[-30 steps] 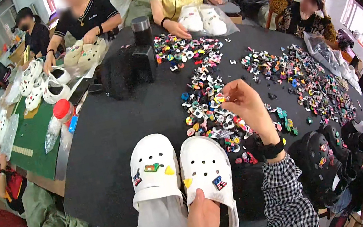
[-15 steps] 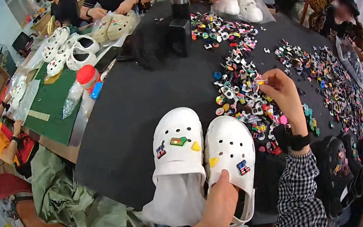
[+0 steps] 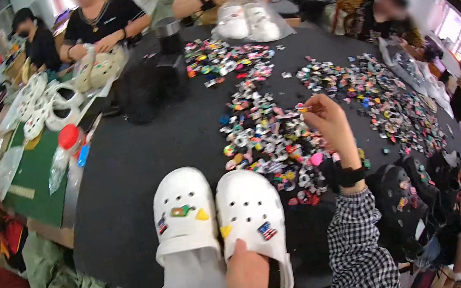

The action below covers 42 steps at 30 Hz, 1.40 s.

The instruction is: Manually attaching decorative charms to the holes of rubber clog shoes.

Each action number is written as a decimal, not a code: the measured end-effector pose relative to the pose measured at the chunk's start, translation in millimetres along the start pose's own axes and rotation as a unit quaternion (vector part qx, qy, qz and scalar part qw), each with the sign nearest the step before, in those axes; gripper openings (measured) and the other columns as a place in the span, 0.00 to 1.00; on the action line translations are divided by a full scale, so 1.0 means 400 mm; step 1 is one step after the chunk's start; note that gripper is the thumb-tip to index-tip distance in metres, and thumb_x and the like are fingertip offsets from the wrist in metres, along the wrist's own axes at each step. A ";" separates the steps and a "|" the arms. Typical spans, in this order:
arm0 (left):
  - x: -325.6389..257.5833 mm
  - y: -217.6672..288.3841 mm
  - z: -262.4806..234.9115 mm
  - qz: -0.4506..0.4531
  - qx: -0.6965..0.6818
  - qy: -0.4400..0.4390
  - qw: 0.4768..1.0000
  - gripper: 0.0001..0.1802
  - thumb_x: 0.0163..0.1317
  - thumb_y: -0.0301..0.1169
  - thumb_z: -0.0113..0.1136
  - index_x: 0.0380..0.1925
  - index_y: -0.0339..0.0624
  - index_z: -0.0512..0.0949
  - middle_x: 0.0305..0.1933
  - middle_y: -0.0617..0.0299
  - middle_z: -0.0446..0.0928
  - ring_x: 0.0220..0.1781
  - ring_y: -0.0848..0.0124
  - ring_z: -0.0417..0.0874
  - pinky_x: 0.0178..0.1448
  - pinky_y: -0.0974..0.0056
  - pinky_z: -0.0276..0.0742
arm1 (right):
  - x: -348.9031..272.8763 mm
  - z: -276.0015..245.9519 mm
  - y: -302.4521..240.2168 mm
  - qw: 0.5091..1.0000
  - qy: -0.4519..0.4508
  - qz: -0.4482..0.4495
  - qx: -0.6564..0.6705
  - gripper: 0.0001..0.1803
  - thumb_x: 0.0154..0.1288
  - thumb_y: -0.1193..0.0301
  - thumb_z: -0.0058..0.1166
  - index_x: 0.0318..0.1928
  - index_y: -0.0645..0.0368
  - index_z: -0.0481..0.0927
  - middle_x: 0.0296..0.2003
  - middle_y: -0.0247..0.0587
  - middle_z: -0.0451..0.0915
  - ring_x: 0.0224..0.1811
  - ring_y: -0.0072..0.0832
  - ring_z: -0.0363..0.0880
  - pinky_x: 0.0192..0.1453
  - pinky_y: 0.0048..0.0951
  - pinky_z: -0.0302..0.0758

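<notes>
A pair of white clogs lies at the near edge of the black table. My left hand [image 3: 247, 278] is closed on the right clog [image 3: 248, 199], its thumb on the upper and its fingers hidden inside. That clog bears a yellow charm and a flag-patterned charm. Beside it, the left clog [image 3: 181, 193] carries a flag-patterned, a green and a yellow charm, and white wrapping [image 3: 190, 280] fills its heel opening. Over a pile of loose shoe charms [image 3: 262, 132], my right hand [image 3: 329, 123] pinches a small red and yellow shoe charm [image 3: 302, 108] between thumb and fingertips.
Another heap of charms [image 3: 400, 108] spreads along the table's right. Black clogs [image 3: 403, 197] stand at the near right, beside another person's hand. A dark tumbler [image 3: 168, 36] stands farther back. Across the table, people handle bagged clogs [image 3: 249, 22]. A red-lidded jar [image 3: 70, 136] sits left.
The view has turned to the right, so most of the scene sits farther left. Both hands keep their holds, the right one still over the charms.
</notes>
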State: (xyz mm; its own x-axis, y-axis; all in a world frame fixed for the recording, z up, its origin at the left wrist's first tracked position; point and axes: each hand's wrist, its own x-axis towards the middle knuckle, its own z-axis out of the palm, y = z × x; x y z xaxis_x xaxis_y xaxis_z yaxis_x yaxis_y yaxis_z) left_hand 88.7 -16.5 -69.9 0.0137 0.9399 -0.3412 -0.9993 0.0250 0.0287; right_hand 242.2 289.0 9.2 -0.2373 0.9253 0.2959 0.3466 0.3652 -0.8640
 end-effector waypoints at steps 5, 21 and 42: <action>-0.026 0.005 0.142 0.083 0.020 0.079 0.993 0.11 0.77 0.40 0.42 0.43 0.45 0.59 0.43 0.63 0.60 0.46 0.70 0.61 0.54 0.60 0.58 | -0.007 -0.038 0.016 0.992 0.063 -0.035 -0.102 0.10 0.59 0.80 0.57 0.42 0.66 0.76 0.31 0.44 0.82 0.33 0.26 0.82 0.39 0.28 0.76; -0.038 0.012 0.191 0.079 0.022 0.152 0.985 0.15 0.78 0.38 0.42 0.34 0.47 0.73 0.27 0.71 0.69 0.33 0.81 0.70 0.44 0.69 0.69 | -0.008 0.015 0.095 0.981 -0.018 -0.039 -0.190 0.10 0.59 0.75 0.59 0.42 0.62 0.79 0.36 0.48 0.82 0.37 0.41 0.82 0.43 0.37 0.78; -0.017 0.016 0.160 0.096 0.165 0.000 0.982 0.33 0.75 0.44 0.44 0.72 0.39 0.51 0.73 0.55 0.60 0.74 0.61 0.61 0.77 0.54 0.52 | 0.028 0.054 0.105 0.964 -0.055 -0.094 -0.242 0.09 0.53 0.77 0.60 0.37 0.62 0.81 0.36 0.48 0.81 0.40 0.45 0.81 0.44 0.39 0.76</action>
State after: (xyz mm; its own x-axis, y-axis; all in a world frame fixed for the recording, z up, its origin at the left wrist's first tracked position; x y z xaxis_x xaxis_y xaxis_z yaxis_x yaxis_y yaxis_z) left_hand 84.6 -0.9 -7.4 -0.1731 0.9382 -0.2997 -0.9179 -0.0433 0.3946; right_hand 234.7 312.5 -32.7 -0.4232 0.8315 0.3599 0.6648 0.5549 -0.5002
